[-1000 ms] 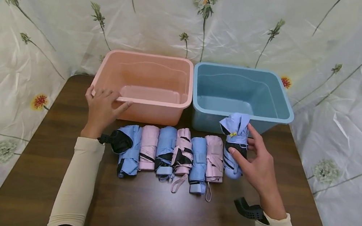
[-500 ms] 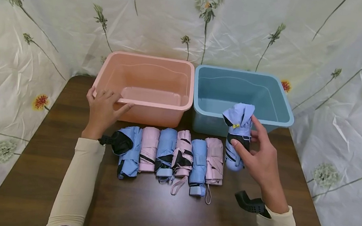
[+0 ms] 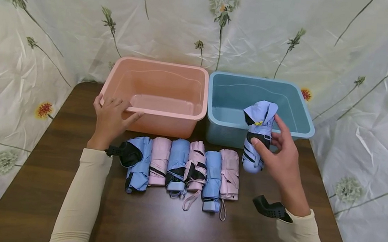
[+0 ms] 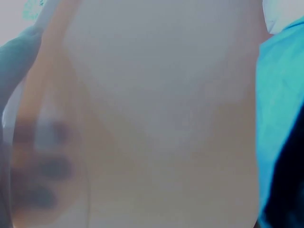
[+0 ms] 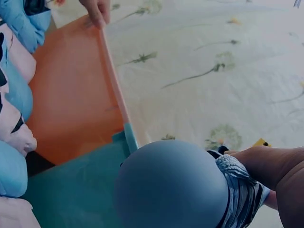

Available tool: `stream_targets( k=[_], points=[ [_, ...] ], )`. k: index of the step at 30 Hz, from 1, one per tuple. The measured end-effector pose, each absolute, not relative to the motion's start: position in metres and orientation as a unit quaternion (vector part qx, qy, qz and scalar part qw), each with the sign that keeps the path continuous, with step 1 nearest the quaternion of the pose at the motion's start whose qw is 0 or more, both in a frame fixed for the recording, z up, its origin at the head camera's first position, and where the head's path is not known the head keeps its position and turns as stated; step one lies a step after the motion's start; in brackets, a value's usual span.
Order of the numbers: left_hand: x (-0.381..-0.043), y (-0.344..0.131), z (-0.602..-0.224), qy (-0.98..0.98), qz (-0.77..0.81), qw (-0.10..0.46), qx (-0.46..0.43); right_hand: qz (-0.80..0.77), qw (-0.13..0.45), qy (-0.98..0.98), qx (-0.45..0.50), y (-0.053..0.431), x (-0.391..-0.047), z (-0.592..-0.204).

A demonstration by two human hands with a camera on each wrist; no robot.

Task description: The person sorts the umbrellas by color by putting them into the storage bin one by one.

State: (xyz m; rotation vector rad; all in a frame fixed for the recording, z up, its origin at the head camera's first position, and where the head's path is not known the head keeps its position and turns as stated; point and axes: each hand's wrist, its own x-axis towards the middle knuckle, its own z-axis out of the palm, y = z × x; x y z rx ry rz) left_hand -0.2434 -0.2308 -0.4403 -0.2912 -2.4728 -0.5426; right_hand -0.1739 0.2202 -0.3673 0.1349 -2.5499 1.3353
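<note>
My right hand [image 3: 284, 161] grips a folded blue umbrella [image 3: 261, 129] round its middle, thumb on the near side. The umbrella stands nearly upright, its gathered cloth end overlapping the opening of the blue bin [image 3: 242, 125] in the head view. Its rounded handle end [image 5: 173, 185] fills the lower middle of the right wrist view. My left hand [image 3: 111, 122] holds the front rim of the orange bin [image 3: 166, 114], fingers over the edge and thumb outside. Through the bin wall [image 4: 156, 114], the finger shapes show dimly in the left wrist view.
Folded umbrellas lie in a row before the bins, blue and pink in turn, from a blue one [image 3: 138, 172] at left to a pink one [image 3: 229, 175] at right. A brown table [image 3: 169, 231] bears everything. Floral sheeting [image 3: 175, 25] hangs behind and at the sides.
My right hand has lifted the blue umbrella up and slightly right, from beside the row to over the blue bin's front rim in the head view. The left hand stays on the orange bin.
</note>
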Motion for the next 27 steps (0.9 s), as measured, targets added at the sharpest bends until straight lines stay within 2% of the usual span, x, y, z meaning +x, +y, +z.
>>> stream_targets(
  k=[13,27],
  points=[
    [-0.243,-0.229,-0.439,-0.926,-0.206,0.293,-0.12,0.494,0.096,-0.864,0.02,0.222,-0.204,-0.351],
    [-0.244,-0.229,-0.436,-0.93,-0.2,0.286,-0.113,0.491,0.132,-0.86,0.046,0.221,-0.245,-0.337]
  ],
)
